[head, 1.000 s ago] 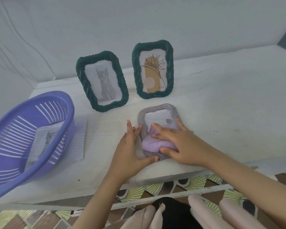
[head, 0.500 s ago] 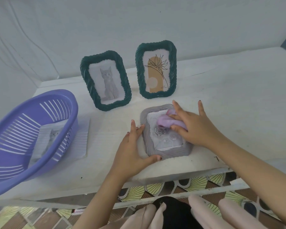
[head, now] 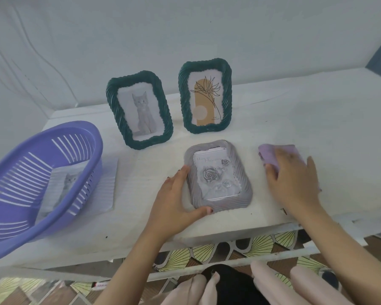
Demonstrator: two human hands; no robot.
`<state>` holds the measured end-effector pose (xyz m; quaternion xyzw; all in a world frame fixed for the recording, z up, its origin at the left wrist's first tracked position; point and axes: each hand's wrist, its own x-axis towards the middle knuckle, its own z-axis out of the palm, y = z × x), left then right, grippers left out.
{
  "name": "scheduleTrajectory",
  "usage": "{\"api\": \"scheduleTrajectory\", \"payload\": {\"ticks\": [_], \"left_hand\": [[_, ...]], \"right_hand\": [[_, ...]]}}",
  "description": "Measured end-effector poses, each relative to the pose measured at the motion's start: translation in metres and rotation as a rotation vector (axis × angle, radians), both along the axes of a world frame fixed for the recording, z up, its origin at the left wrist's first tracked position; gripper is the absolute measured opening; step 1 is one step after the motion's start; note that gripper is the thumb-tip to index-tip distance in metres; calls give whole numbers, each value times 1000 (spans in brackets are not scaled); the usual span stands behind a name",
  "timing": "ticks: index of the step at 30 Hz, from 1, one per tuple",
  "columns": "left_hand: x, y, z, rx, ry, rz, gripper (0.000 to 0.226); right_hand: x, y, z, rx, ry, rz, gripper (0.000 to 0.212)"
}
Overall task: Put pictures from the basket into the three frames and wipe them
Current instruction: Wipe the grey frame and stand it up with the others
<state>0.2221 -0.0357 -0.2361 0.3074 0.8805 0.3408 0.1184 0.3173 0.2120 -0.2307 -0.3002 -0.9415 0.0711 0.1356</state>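
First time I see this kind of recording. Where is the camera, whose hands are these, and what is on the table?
There is no machine here: a person works with bare hands. The single camera is worn on the head and looks forward and down, so both arms enter from the bottom edge. On the white table the cat frame and the plant frame, both green, stand upright. A grey frame with a rose picture lies flat nearer the person. The left hand rests against its left side, thumb along the near edge. The right hand lies on a purple cloth on the table, right of the grey frame and apart from it. At far left sits a purple basket; a cat picture shows through its slotted wall.
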Motion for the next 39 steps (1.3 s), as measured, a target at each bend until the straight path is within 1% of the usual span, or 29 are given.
{"api": "scheduleTrajectory", "payload": {"ticks": [2,6,9,11,13,14,15,17,19,21,25,28,30,32,34,36,39], "left_hand": [[0,0,-1,-14,26,-17,107],[0,3,-2,-65,56,0,111],[-2,6,0,-92,12,19,119],[-2,7,2,-84,-11,14,118],[-3,8,4,-56,-41,3,115],[-4,7,2,-8,-75,-1,110],[-6,7,2,76,-147,5,100],[-8,6,3,315,-354,55,75],[-8,6,8,524,-496,111,63],[-8,6,12,663,-560,144,56],[-9,10,9,837,-687,249,49],[-7,17,9,851,-775,359,49],[-6,24,14,816,-870,347,42],[-4,31,21,728,-967,276,35],[-1,40,27,674,-1024,217,33],[1,48,29,704,-1001,190,34],[2,56,33,724,-907,187,28]], "right_hand": [[3,-1,-6,-38,-74,12,52],[0,-17,1,-73,15,101,51],[-3,-37,9,-141,6,204,52],[-6,-48,9,-174,-39,237,54],[-9,-55,10,-245,-7,236,55],[-10,-58,12,-318,40,220,55],[-11,-60,14,-404,103,202,55],[-13,-62,18,-588,231,153,56],[-15,-62,20,-779,332,91,57],[-17,-59,20,-960,424,30,58],[-15,-48,21,-1279,552,-46,62],[-11,-39,23,-1448,610,-18,66],[-6,-34,25,-1483,649,37,66],[-1,-31,25,-1486,669,85,66],[4,-28,26,-1480,680,121,66],[9,-26,28,-1486,676,154,67],[16,-18,32,-1478,626,182,69]]}}
